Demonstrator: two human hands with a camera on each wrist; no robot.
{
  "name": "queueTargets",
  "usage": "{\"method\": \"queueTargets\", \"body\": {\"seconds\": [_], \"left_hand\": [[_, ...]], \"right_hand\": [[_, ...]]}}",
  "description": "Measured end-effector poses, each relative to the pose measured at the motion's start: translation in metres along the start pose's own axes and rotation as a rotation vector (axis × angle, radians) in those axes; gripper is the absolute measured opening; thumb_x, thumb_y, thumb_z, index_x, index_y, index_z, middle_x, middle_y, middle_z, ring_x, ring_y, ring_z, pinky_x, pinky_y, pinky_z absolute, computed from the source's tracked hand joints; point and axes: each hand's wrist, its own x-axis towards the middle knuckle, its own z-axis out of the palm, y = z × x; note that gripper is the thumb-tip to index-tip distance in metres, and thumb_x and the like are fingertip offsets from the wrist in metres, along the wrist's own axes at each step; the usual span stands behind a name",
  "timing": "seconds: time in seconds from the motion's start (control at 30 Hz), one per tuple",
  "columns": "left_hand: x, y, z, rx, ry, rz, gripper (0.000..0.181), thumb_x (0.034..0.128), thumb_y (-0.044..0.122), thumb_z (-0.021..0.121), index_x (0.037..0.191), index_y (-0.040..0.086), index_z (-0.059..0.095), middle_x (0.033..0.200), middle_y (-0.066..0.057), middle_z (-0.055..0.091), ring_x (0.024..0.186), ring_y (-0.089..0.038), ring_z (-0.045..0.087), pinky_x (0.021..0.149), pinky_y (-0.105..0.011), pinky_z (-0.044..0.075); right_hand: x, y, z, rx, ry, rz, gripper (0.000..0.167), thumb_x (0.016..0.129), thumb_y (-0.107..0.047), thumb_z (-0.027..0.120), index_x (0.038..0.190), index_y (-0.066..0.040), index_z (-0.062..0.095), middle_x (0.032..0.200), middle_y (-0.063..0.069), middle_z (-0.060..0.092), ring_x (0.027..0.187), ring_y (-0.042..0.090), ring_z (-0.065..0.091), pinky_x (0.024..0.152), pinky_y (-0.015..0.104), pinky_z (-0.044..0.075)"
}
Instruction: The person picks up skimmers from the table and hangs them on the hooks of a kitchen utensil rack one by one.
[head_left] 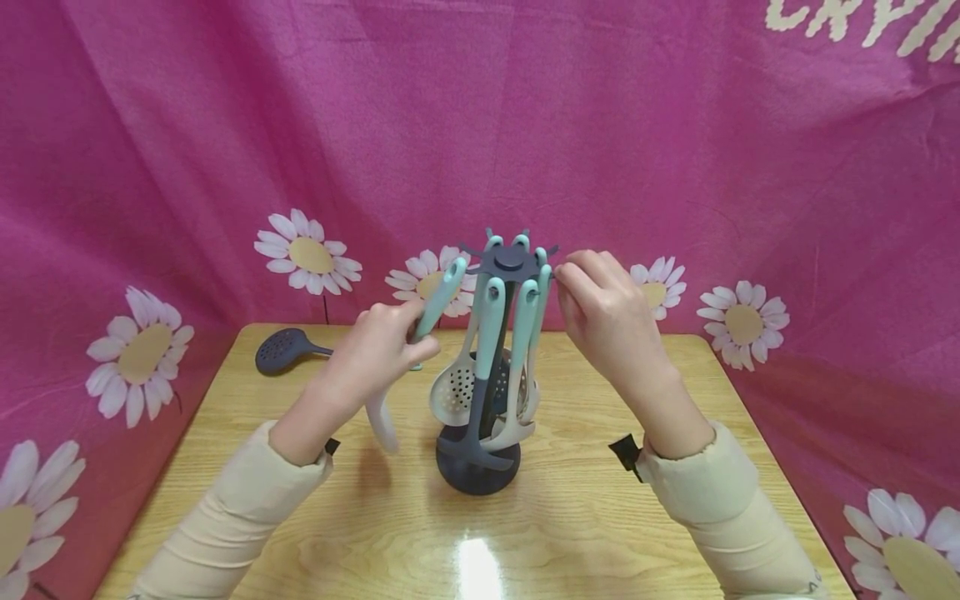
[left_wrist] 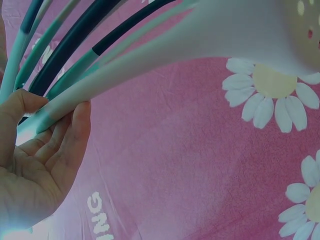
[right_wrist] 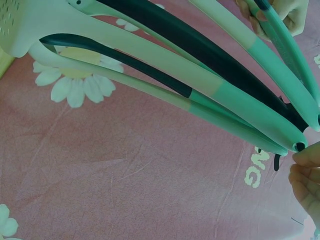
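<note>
My left hand (head_left: pixel 378 337) grips a cream slotted spoon (left_wrist: pixel 145 62) by its mint handle. Its broad head, with holes, is cut off at the edge of the left wrist view; in the head view it hangs pale and blurred left of the stand. The dark utensil stand (head_left: pixel 510 261) is upright with hooks around its top. My right hand (head_left: pixel 611 308) pinches the tip of a hook on the stand's right side, beside a mint handle end (right_wrist: pixel 295 142). Several mint-handled utensils hang there, among them a cream skimmer (head_left: pixel 452 392) and a dark tool (head_left: pixel 480 433).
A dark slotted ladle (head_left: pixel 281 352) lies on the wooden table (head_left: pixel 600 517) at the back left, its handle partly behind my left hand. The stand's round base (head_left: pixel 477 477) rests near the table's middle. A pink cloth (head_left: pixel 420 125) with daisies encloses the back and sides.
</note>
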Motion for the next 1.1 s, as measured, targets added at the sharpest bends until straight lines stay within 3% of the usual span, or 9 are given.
{"method": "queueTargets", "body": {"seconds": [0.27, 0.73, 1.1], "left_hand": [[0.002, 0.001, 0.006, -0.021, 0.004, 0.006, 0.012, 0.0761, 0.009, 0.055, 0.071, 0.008, 0.045, 0.055, 0.001, 0.035, 0.047, -0.009, 0.034, 0.044, -0.024, 0.028], [0.005, 0.003, 0.018, -0.029, 0.034, -0.001, 0.012, 0.0755, 0.010, 0.058, 0.071, 0.008, 0.048, 0.057, 0.001, 0.040, 0.049, -0.011, 0.039, 0.045, -0.024, 0.031], [0.008, 0.002, 0.029, -0.123, 0.027, 0.020, 0.007, 0.0784, 0.009, 0.061, 0.082, 0.005, 0.056, 0.063, -0.003, 0.055, 0.053, -0.012, 0.049, 0.049, -0.025, 0.043]], "right_hand": [[0.000, -0.001, 0.001, 0.019, 0.026, 0.000, 0.010, 0.083, 0.006, 0.049, 0.081, 0.004, 0.059, 0.081, 0.014, 0.055, 0.073, 0.029, 0.050, 0.064, 0.034, 0.045], [0.000, -0.001, 0.000, 0.022, 0.015, 0.006, 0.010, 0.083, 0.006, 0.049, 0.082, 0.004, 0.059, 0.082, 0.014, 0.055, 0.074, 0.028, 0.050, 0.065, 0.033, 0.045], [-0.001, 0.000, 0.002, 0.023, 0.018, 0.013, 0.010, 0.083, 0.006, 0.049, 0.081, 0.005, 0.059, 0.081, 0.014, 0.055, 0.073, 0.028, 0.050, 0.065, 0.033, 0.045]]}}
